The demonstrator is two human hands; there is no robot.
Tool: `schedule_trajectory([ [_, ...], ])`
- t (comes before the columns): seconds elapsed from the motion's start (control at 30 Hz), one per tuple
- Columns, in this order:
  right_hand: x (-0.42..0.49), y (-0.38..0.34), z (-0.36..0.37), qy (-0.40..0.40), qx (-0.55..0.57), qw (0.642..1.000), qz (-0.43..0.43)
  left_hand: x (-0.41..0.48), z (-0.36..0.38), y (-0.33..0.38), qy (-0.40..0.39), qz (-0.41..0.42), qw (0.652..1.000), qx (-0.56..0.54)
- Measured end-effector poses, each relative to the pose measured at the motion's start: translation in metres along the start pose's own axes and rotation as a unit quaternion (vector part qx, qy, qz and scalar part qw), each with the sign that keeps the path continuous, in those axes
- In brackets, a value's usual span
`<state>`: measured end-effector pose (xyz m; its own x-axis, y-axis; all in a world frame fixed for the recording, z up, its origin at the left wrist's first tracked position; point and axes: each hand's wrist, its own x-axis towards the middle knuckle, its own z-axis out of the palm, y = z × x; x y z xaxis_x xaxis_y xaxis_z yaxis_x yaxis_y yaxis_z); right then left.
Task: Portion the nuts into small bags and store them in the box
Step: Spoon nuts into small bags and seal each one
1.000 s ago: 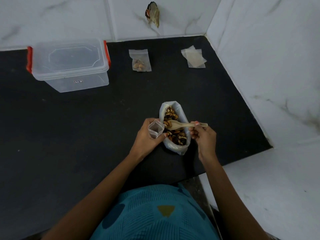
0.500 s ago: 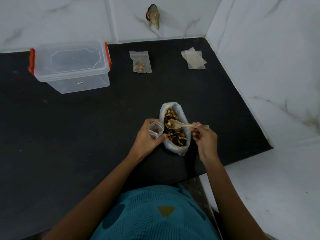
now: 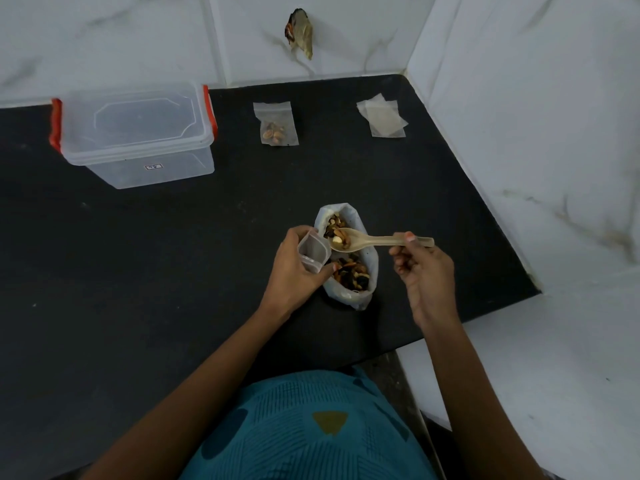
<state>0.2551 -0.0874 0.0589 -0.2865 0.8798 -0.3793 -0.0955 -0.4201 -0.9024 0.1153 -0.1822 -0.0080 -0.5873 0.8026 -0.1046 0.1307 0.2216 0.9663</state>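
Nuts: mixed brown, tan and dark nuts (image 3: 353, 273) fill a white translucent plastic bag (image 3: 363, 299) that stands open on the surface near its front edge, between the two hands.
Spoon: a beige plastic spoon (image 3: 381, 240) lies roughly level over the mouth of the white bag. Its bowl carries a few pale and brown nuts, and the bowl's tip is right at the rim of the small bag.
Small bag: a small clear plastic zip bag (image 3: 313, 252) is held just left of the white bag, its mouth open and turned toward the spoon.
Left hand: the left hand (image 3: 294, 271) has its fingers and thumb curled round the small clear bag, grasping it.
Right hand: the right hand (image 3: 424, 271) pinches the spoon's handle near its end between thumb and fingertips.
Filled bag: a small clear bag holding a few nuts (image 3: 276, 124) lies flat toward the back of the surface.
Spare bags: flat empty clear bags (image 3: 381, 119) lie overlapped at the back right, near the corner of the walls.
Box: a clear rectangular plastic box with red side clips (image 3: 138, 133) sits at the back left with its lid on, well apart from the hands.
Surface: a black matte surface (image 3: 173, 271) carries all of these.
Walls: white marble tiles (image 3: 519, 133) stand behind and to the right.
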Motion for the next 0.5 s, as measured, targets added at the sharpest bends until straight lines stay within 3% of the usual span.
schedule_trajectory([
  [0.13,-0.009,-0.008,0.008,-0.044,-0.082,0.994,-0.061,0.000,0.000,0.008,-0.006,0.015,1.000,-0.018],
  [0.27,-0.017,-0.009,0.017,-0.071,-0.211,0.954,-0.202,-0.003,0.001,0.017,-0.002,0.031,0.999,-0.030],
  [0.4,-0.026,-0.004,0.027,-0.135,-0.357,0.840,-0.386,-0.007,0.002,0.028,0.009,0.055,0.997,-0.047],
  [0.5,-0.029,-0.003,0.030,-0.167,-0.415,0.756,-0.477,-0.010,0.000,0.032,0.028,0.076,0.994,-0.075],
])
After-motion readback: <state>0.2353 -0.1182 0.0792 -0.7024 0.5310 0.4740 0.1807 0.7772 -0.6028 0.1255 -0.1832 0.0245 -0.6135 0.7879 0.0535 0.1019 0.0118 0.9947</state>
